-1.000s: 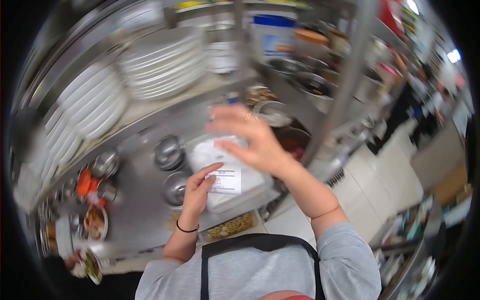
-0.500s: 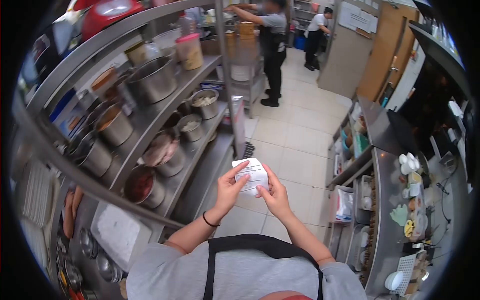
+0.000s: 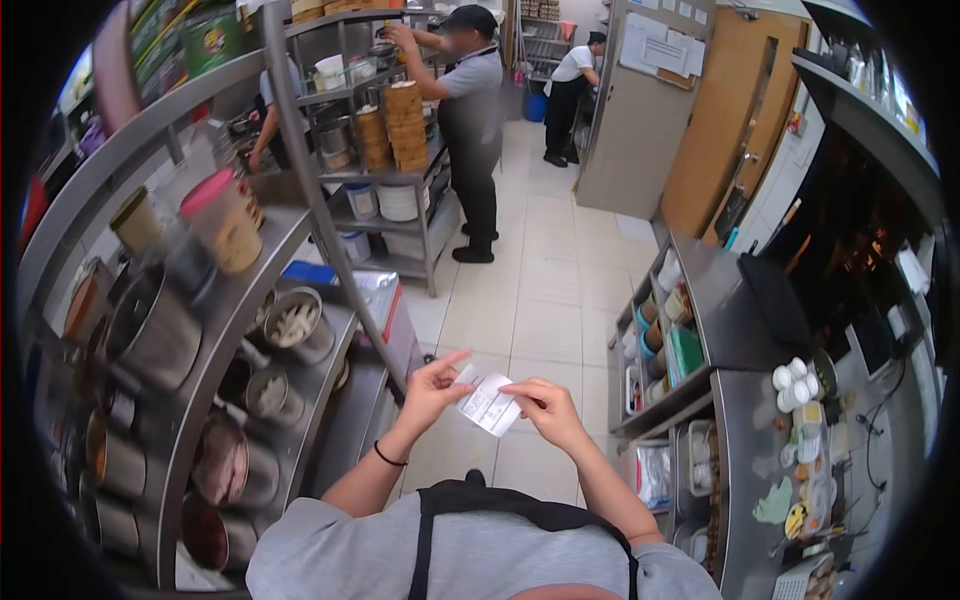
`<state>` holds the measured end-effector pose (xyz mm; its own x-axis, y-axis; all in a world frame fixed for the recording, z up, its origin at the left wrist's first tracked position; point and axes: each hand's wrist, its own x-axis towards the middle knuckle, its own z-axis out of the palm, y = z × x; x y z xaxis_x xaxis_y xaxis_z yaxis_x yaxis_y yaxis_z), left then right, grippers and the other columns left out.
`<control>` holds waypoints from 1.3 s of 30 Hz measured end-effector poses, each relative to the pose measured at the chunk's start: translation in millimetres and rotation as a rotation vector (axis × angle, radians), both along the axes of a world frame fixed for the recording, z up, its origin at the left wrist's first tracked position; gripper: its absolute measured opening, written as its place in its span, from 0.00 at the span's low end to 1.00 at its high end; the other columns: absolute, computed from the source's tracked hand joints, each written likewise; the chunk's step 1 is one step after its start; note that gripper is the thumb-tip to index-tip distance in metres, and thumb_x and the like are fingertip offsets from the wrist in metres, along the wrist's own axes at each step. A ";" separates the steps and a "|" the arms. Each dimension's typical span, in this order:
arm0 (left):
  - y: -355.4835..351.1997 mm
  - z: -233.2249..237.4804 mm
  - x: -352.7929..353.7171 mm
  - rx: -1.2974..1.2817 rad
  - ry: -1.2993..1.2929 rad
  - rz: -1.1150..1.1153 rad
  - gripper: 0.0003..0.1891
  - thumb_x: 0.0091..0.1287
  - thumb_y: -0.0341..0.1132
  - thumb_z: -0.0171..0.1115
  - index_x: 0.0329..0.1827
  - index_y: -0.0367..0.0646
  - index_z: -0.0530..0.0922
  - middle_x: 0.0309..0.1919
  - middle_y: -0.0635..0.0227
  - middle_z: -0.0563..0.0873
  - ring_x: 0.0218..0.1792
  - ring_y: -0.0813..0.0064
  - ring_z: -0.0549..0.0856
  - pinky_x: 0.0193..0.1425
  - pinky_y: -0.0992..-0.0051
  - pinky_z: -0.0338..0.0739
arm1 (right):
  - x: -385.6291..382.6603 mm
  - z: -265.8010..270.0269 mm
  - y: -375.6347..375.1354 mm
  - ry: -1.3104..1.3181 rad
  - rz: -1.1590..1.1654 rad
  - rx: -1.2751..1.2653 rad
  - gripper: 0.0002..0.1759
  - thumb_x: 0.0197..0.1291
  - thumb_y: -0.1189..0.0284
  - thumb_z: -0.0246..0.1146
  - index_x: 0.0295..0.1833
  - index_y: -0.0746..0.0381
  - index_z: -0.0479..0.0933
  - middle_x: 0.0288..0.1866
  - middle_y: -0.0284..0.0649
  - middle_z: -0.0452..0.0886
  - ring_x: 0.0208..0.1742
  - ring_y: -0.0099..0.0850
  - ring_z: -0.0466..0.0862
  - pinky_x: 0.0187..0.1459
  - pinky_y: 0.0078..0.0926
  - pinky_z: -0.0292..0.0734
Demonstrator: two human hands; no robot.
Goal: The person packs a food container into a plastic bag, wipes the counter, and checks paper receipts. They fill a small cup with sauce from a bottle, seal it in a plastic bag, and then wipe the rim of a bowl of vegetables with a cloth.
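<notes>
A small white printed paper slip [image 3: 488, 405] is held between both hands in front of the body, tilted down to the right. My left hand [image 3: 431, 388] pinches its left edge with the thumb, the index finger pointing out above it. On the slip's right side, my right hand [image 3: 546, 407] grips the upper edge between thumb and fingers. A black band circles the left wrist. The print is too small to read.
Metal shelving [image 3: 235, 330] with steel pots stands at the left. A person [image 3: 472, 130] in an apron works by stacked bamboo steamers [image 3: 405, 125]; another person [image 3: 568, 95] stands farther back. Along the right runs a steel counter [image 3: 740, 440] with bowls and containers. Tiled floor [image 3: 545, 320] lies between.
The view has moved forward along the aisle, so shelves and people appear closer. The slip has turned and sits lower; my left index finger has lifted off it.
</notes>
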<state>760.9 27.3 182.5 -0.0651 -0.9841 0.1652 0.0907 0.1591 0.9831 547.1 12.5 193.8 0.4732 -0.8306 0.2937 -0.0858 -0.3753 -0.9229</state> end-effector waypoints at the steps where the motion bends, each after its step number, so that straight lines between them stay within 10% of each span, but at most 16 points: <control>1: -24.7 -0.8 3.5 -0.006 0.001 -0.003 0.26 0.52 0.21 0.63 0.58 0.36 0.70 0.30 0.69 0.83 0.30 0.85 0.79 0.36 0.86 0.71 | 2.0 5.9 -24.8 0.001 -0.003 -0.006 0.15 0.55 0.83 0.53 0.46 0.60 0.79 0.34 0.38 0.77 0.31 0.23 0.76 0.32 0.18 0.72; 7: -171.2 4.9 -12.6 0.020 -0.065 -0.092 0.06 0.54 0.23 0.62 0.35 0.34 0.79 0.31 0.66 0.83 0.34 0.81 0.81 0.39 0.82 0.75 | -5.3 3.3 -153.6 0.019 -0.071 -0.093 0.12 0.52 0.85 0.56 0.38 0.62 0.81 0.35 0.40 0.80 0.35 0.27 0.79 0.36 0.19 0.73; 16: -432.7 -51.6 -26.0 0.126 0.086 -0.161 0.07 0.55 0.25 0.61 0.36 0.34 0.78 0.29 0.67 0.83 0.31 0.81 0.82 0.34 0.83 0.76 | -89.1 -12.5 -413.8 0.079 -0.342 -0.130 0.14 0.48 0.86 0.57 0.41 0.64 0.79 0.40 0.43 0.80 0.40 0.29 0.79 0.41 0.19 0.73; 20: -508.3 -133.4 48.3 0.312 -0.466 0.179 0.11 0.50 0.32 0.65 0.36 0.40 0.80 0.31 0.65 0.84 0.31 0.78 0.83 0.34 0.78 0.77 | -81.3 -0.6 -563.3 0.204 -0.391 -0.321 0.15 0.48 0.87 0.56 0.42 0.65 0.79 0.41 0.43 0.78 0.41 0.29 0.78 0.39 0.20 0.72; 28: -484.0 -278.7 175.5 0.590 -1.104 0.439 0.12 0.51 0.39 0.60 0.34 0.41 0.81 0.29 0.54 0.83 0.34 0.56 0.82 0.40 0.63 0.76 | 146.3 74.8 -816.3 -0.059 -0.032 -0.688 0.11 0.51 0.83 0.55 0.40 0.64 0.79 0.38 0.47 0.79 0.40 0.40 0.79 0.41 0.25 0.72; 36: -458.0 -394.0 234.6 1.111 -0.930 0.286 0.13 0.53 0.41 0.60 0.35 0.40 0.81 0.27 0.54 0.83 0.29 0.60 0.83 0.37 0.64 0.77 | 350.6 227.2 -1040.2 -0.269 -0.243 -1.196 0.16 0.46 0.86 0.51 0.40 0.65 0.79 0.38 0.48 0.80 0.41 0.41 0.80 0.45 0.29 0.73; 39: -488.1 -414.5 261.0 1.130 -0.822 0.358 0.14 0.53 0.41 0.60 0.35 0.40 0.81 0.26 0.55 0.83 0.28 0.62 0.83 0.36 0.66 0.77 | 394.8 277.2 -1116.5 -0.413 -0.240 -0.970 0.14 0.49 0.82 0.53 0.40 0.62 0.81 0.36 0.45 0.81 0.38 0.31 0.81 0.42 0.23 0.73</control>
<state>1021.8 -460.8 -232.0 0.5171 -0.5438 -0.6610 -0.4299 -0.8328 0.3489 941.9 -1104.0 471.0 0.0428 -0.2157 0.9755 -0.0052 -0.9765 -0.2157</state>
